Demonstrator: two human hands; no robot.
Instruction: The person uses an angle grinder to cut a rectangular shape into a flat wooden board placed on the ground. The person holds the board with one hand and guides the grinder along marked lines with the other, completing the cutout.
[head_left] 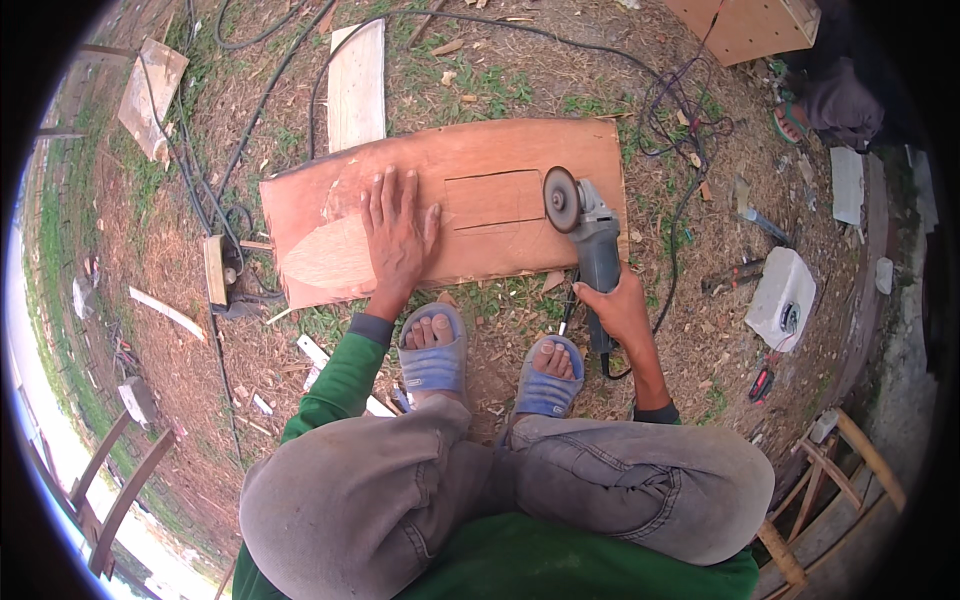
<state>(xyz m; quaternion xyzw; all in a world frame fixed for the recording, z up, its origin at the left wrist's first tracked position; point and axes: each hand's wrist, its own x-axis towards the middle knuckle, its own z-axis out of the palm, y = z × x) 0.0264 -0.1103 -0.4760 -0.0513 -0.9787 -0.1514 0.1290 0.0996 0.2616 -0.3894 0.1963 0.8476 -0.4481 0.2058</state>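
While the left hand (400, 235) lies flat on the board (480, 248), palm down with fingers spread and pointing away from the wearer, the right hand (617, 303) is wrapped around the rear of the grinder (599, 260). Right thumb shows along the tool's left side; the other fingers are mostly hidden.

Board: reddish, roughly rectangular, lying on the ground (300, 365) just beyond the wearer's feet. Pale pointed patch (325, 255) at its left, beside the left hand. Two dark lines (492, 174), nearly parallel, run lengthwise near the middle, between the hands; depth cannot be read.

Grinder: grey body over the board's right part, head pointing away from the wearer. Its disc (563, 199) stands on edge just right of the dark lines; contact with the board cannot be told. Black cord (617, 376) bends out of the rear end.

Surroundings: pale plank (357, 85) beyond the board's far edge; white block (783, 298) on the ground to the right; at upper right, another person's sandalled foot (790, 122) near a wooden box (745, 30).
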